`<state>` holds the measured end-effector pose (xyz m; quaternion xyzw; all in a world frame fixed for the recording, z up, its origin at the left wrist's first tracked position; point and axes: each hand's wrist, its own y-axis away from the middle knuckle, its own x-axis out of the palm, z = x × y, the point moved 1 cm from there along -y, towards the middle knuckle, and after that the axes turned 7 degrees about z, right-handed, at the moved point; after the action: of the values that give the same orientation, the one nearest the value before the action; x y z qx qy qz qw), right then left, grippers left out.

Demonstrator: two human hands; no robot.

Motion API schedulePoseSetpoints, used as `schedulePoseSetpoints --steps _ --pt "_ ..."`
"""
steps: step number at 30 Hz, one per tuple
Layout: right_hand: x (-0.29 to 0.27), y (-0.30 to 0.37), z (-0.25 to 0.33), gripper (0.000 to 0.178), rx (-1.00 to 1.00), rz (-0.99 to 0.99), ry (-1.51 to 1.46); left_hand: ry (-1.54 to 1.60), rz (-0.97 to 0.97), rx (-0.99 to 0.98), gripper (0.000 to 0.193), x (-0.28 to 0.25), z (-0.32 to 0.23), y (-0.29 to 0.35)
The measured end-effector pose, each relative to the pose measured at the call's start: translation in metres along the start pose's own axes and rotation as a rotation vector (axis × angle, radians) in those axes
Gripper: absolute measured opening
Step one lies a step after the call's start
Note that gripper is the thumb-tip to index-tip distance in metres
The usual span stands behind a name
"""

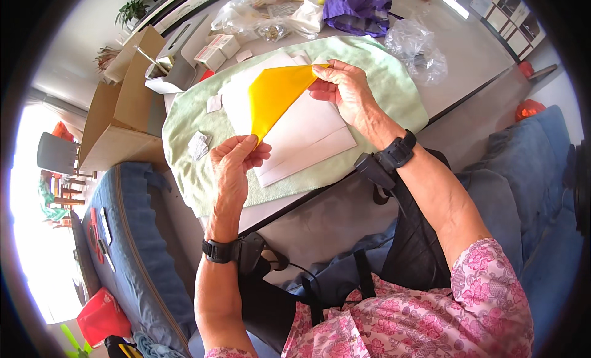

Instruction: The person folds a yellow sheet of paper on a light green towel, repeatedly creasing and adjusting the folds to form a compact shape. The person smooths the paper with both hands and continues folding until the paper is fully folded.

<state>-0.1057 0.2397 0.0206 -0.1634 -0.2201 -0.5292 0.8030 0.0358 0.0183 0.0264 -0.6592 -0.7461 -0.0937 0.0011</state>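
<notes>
Between my two hands a sheet of yellow paper (276, 94), folded along a slanting edge, is held up over the table. My left hand (237, 156) pinches its lower corner between thumb and fingers. At the upper right corner, my right hand (343, 89) grips the paper the same way. Beneath it lie white sheets (308, 150) on a pale green towel (394, 99). Two small pale scraps of paper, one a crumpled scrap (199, 145) and one a flat scrap (213, 104), rest on the towel left of the sheets.
Small white boxes (217, 52), a grey organizer (169, 80) and a cardboard box (120, 127) stand at the left. Clear plastic bags (258, 13) and a purple bag (357, 12) lie at the far side. Another clear bag (418, 50) sits right. A blue sofa (132, 235) flanks the table.
</notes>
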Motion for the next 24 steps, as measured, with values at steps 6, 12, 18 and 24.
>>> schedulePoseSetpoints --steps 6,12,18,24 --pt "0.004 0.003 0.009 0.017 -0.067 -0.019 0.114 0.012 0.007 -0.006 0.027 0.001 -0.001 0.002" --pt "0.002 0.005 0.017 0.017 -0.135 0.016 0.282 0.004 0.025 0.005 0.023 -0.001 0.001 0.001" --pt "0.000 0.005 0.019 0.019 -0.185 0.058 0.387 0.014 0.020 0.006 0.026 0.000 0.001 0.001" --pt "0.003 0.005 0.018 0.020 -0.213 0.067 0.416 0.019 0.021 -0.008 0.026 -0.001 0.001 0.002"
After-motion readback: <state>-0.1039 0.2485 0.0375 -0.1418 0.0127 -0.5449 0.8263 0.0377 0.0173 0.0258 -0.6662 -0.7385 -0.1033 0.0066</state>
